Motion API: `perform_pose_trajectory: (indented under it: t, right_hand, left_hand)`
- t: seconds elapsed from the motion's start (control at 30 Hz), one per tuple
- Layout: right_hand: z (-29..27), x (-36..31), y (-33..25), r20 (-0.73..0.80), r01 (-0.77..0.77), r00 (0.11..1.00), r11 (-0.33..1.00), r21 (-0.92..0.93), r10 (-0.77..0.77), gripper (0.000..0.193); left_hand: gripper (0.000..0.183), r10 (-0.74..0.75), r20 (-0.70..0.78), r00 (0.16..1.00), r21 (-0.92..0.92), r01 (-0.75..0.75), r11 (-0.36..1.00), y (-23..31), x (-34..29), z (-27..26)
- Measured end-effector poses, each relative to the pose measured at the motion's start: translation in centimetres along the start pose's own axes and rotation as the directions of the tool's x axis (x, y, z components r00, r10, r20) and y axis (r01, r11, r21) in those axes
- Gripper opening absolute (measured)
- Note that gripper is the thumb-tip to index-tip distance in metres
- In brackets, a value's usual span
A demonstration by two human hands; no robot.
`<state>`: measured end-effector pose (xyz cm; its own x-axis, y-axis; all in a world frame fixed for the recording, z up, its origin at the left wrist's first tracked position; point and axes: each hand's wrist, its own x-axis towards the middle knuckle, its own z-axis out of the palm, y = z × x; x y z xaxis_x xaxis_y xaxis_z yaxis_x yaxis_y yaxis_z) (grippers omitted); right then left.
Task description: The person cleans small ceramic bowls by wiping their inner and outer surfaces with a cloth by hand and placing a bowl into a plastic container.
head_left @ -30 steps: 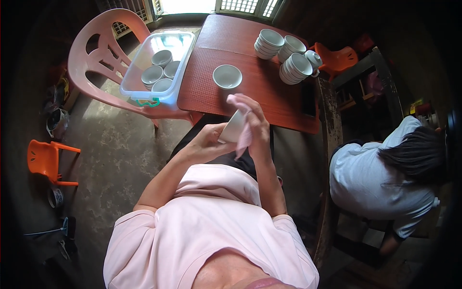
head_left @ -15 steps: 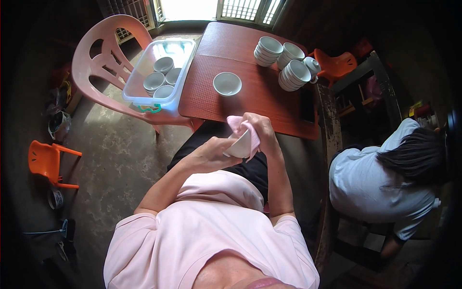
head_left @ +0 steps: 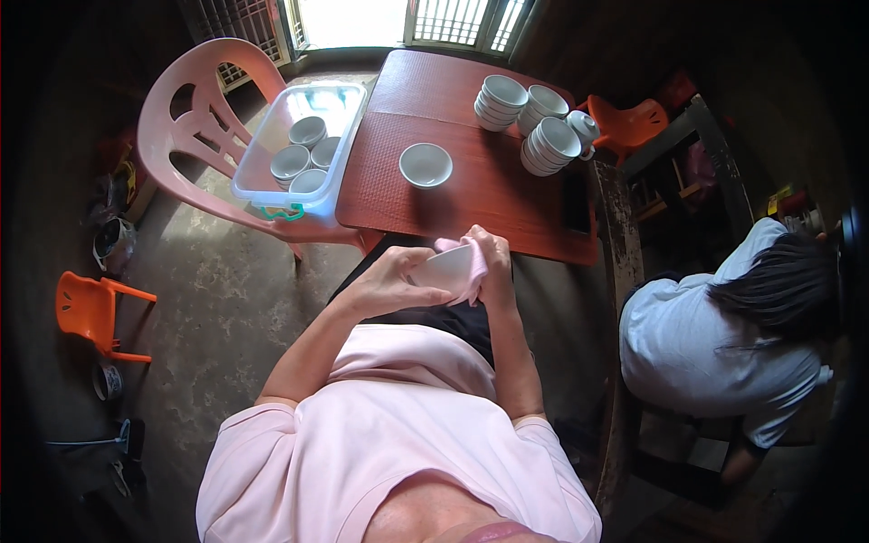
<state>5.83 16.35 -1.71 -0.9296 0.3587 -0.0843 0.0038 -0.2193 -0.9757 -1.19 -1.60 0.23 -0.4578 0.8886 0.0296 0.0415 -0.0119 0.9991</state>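
Note:
Over my lap, just short of the table's near edge, a white bowl is tilted on its side between my hands. My left hand grips it at its left end, thumb along the lower side. A pink cloth is wrapped over the bowl's right edge, and my right hand is closed on it, pressing it to the bowl. Part of the cloth is hidden by my fingers. Beyond my hands, a single white bowl stands upright on the red-brown table.
Stacked white bowls and a lidded white pot stand at the table's far right. Left of the table, a pink chair bears a clear plastic tub holding several bowls. A person in a white shirt sits at right beyond a wooden frame.
The bowl has turned so that more of its side faces me, and the cloth has shifted along its right edge. Both hands have come slightly lower in the view.

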Motion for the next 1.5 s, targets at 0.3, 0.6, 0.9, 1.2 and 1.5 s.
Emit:
perform_pose_trajectory:
  t: [0.3,0.6,0.9,1.2,1.5]
  right_hand:
    - [0.8,-0.3,2.3,-0.070,0.161,0.987,0.877,0.453,-0.145,0.036]
    - [2.6,-1.1,-3.5,0.088,0.275,0.956,0.753,-0.598,-0.279,0.033]
    - [2.8,-2.0,3.9,-0.222,0.148,0.975,0.705,0.693,0.013,0.041]
    - [2.2,-0.4,-5.0,0.293,0.333,0.940,0.653,-0.680,-0.174,0.033]
    - [2.6,-3.4,3.7,0.334,0.700,0.487,0.131,-0.702,-0.807,0.043]
  left_hand:
    - [0.019,0.050,-0.058,0.997,-0.359,-0.067,0.931,-1.3,0.4,0.6]
    - [0.026,0.054,-0.034,0.998,-0.319,-0.062,0.946,-1.8,0.2,2.0]
    - [0.035,-0.119,-0.140,0.983,-0.772,-0.033,0.635,-1.8,1.1,1.5]
    - [0.038,0.008,-0.007,1.000,-0.793,-0.011,0.609,-3.5,0.9,1.3]
    - [0.046,-0.068,0.108,0.992,-0.988,0.100,-0.116,-2.2,1.1,-0.1]
